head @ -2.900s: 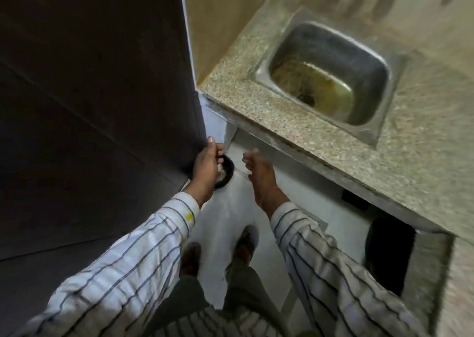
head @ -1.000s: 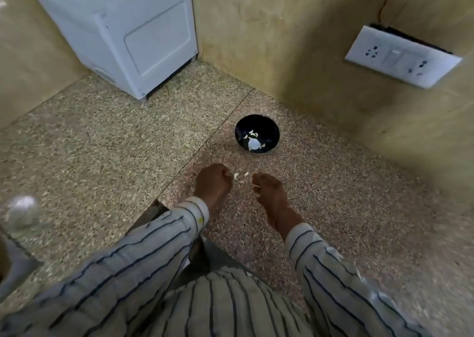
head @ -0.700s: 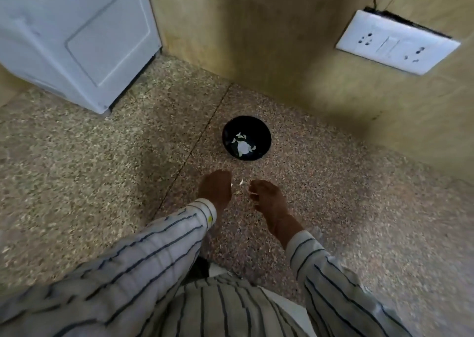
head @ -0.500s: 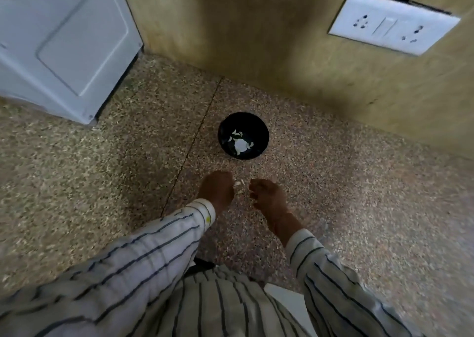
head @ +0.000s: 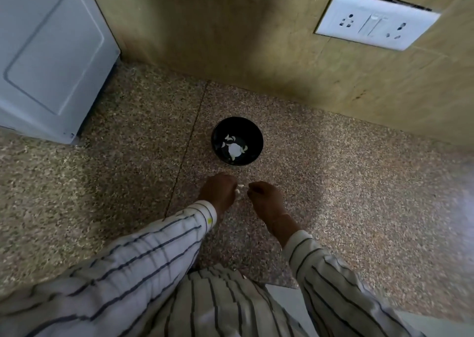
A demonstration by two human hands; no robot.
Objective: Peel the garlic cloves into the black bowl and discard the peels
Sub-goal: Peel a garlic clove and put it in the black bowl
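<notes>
A small black bowl (head: 252, 135) stands on the speckled granite counter (head: 346, 195), near the wall. White garlic pieces (head: 234, 149) lie in its bottom. My left hand (head: 218, 193) hovers just in front of the bowl and pinches a small white garlic clove (head: 238, 191) at its fingertips. My right hand (head: 264, 198) is beside it, a small gap away from the clove. Its fingers are curled, and nothing shows in them.
A white appliance (head: 51, 54) stands on the counter at the back left. A white socket-and-switch plate (head: 374, 21) sits on the wooden wall at the upper right. The counter's front edge (head: 282, 286) runs just in front of my body.
2.9 s ago my hands were low at a cabinet beside the sink. They are now over the counter by the bowl. In the last second they drew slightly closer together.
</notes>
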